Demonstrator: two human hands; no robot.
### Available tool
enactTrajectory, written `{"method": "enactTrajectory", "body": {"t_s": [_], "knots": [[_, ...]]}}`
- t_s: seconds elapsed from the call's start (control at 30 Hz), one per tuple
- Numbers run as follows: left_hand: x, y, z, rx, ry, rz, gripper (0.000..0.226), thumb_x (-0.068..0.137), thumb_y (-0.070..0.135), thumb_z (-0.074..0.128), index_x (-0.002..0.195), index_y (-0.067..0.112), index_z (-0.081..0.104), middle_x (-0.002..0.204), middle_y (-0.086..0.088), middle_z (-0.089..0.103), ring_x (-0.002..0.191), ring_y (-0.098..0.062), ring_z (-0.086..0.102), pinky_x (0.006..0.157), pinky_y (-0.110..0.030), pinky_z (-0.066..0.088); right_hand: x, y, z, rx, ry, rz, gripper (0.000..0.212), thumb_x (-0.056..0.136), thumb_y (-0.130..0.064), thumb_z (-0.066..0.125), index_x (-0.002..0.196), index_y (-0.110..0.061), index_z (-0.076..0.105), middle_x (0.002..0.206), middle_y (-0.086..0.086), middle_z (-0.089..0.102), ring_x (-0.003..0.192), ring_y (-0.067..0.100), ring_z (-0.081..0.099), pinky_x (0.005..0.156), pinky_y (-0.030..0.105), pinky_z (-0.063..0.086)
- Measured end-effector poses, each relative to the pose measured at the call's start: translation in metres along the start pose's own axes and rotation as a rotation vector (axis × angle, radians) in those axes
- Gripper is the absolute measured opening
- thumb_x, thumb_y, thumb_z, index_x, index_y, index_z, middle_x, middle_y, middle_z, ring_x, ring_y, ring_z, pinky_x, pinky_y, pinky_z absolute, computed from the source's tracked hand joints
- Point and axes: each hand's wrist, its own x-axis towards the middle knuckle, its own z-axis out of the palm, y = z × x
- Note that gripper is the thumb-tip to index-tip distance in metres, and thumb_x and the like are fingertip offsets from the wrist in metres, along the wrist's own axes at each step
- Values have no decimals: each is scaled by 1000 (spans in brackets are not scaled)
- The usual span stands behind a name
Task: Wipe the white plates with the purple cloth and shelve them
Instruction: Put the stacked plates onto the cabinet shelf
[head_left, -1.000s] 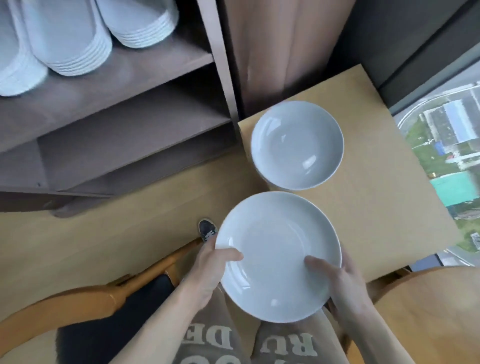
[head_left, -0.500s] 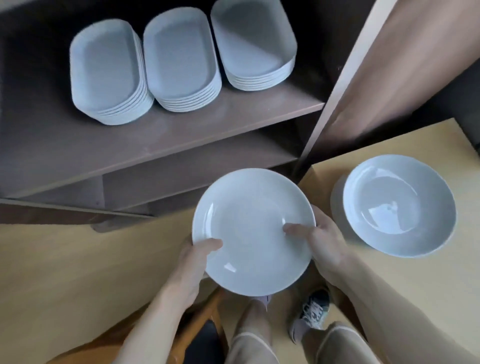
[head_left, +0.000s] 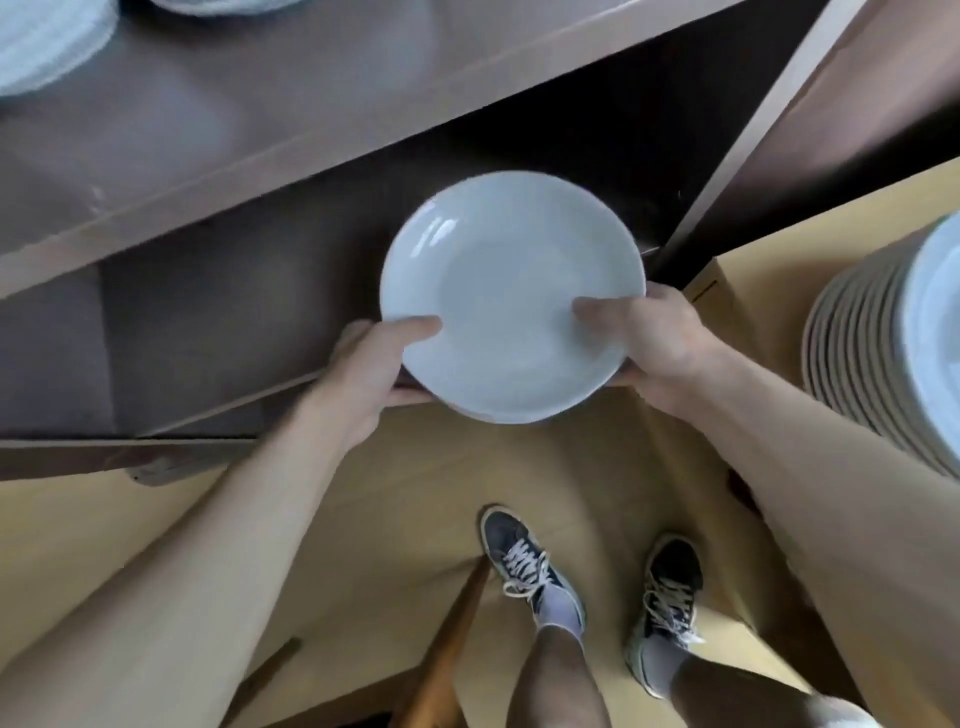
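My left hand (head_left: 363, 374) and right hand (head_left: 654, 343) grip the round white ceramic plate (head_left: 511, 296); shelving it next means sliding it level onto the lower brown wooden shelf (head_left: 218, 312).

Single head-worn view, looking steeply down, close above the hands (head_left: 509, 358)

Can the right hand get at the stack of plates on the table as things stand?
Probably not right away: the right hand grips the white plate together with the left hand. The stack of plates sits just to its right on the table, nothing between, so letting go would free it.
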Motion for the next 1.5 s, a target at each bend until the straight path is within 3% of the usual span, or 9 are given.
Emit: {"method": "enactTrajectory", "body": {"t_s": [0.27, 0.57, 0.77, 0.83, 0.93, 1.1, 1.23, 1.37, 1.5], "knots": [[50, 31, 11, -98, -5, 8, 38, 89, 23, 74, 125, 16, 62, 115, -9, 76, 98, -34, 76, 85, -52, 63, 35, -49, 8, -82, 112, -68, 19, 95, -16, 69, 112, -20, 61, 106, 3, 70, 91, 21, 69, 67, 43, 62], [69, 54, 28, -258, 54, 48, 44, 95, 28, 68, 136, 21, 57, 125, -5, 71, 106, -28, 73, 94, -46, 61, 66, -67, 21, -77, 218, -212, 31, 92, -18, 59, 121, -21, 51, 109, 0, 64, 101, 26, 67, 85, 48, 62], [49, 26, 60, -55, 67, 276, 85, 81, 63, 60, 154, 42, 21, 143, 7, 57, 116, -27, 69, 92, -44, 60, 62, -35, 25, -530, 279, -691, 98, 91, -45, 64, 164, -20, 3, 164, 7, 21, 134, 26, 46, 100, 26, 37], [52, 19, 65, -44, 66, 360, 94, 87, 54, 63, 159, 42, 4, 149, 3, 51, 112, -27, 70, 77, -36, 64, 60, -26, 22, -568, 221, -767, 107, 89, -56, 67, 164, -24, -2, 167, 7, 9, 138, 27, 44, 99, 28, 40], [48, 9, 66, -29, 99, 515, 113, 83, 60, 79, 159, 49, -4, 159, 7, 41, 133, -25, 58, 100, -44, 58, 54, -16, 18, -641, 139, -729, 121, 77, -68, 76, 164, -32, -1, 170, 7, -10, 154, 27, 23, 110, 27, 33], [54, -4, 60, 24, 35, 606, 130, 78, 7, 87, 162, 33, -7, 161, 6, 31, 129, -34, 62, 97, -35, 60, 56, -5, 16, -712, 135, -717, 115, 74, -44, 90, 160, -35, 14, 170, 5, -12, 154, 27, 23, 118, 38, 40], [69, -5, 62, 66, 77, 646, 135, 66, 17, 89, 159, 42, -5, 163, -4, 34, 130, -44, 58, 95, -37, 61, 63, -7, 21, -704, 165, -722, 111, 73, -35, 92, 158, -30, 21, 170, 6, -8, 150, 27, 32, 116, 37, 43], [77, 6, 62, 127, 72, 611, 137, 67, 18, 89, 161, 35, -10, 164, 5, 30, 137, -26, 55, 107, -35, 54, 69, -16, 22, -663, 195, -687, 115, 74, -30, 93, 160, -32, 17, 170, 4, -1, 150, 22, 32, 116, 34, 40], [85, 30, 70, 225, 138, 631, 131, 75, 11, 89, 163, 16, -8, 162, 3, 33, 128, 13, 34, 101, 3, 29, 77, -36, 21, -646, 233, -654, 121, 74, -32, 93, 162, -31, 10, 164, 6, 18, 144, 24, 41, 115, 38, 42]]}}
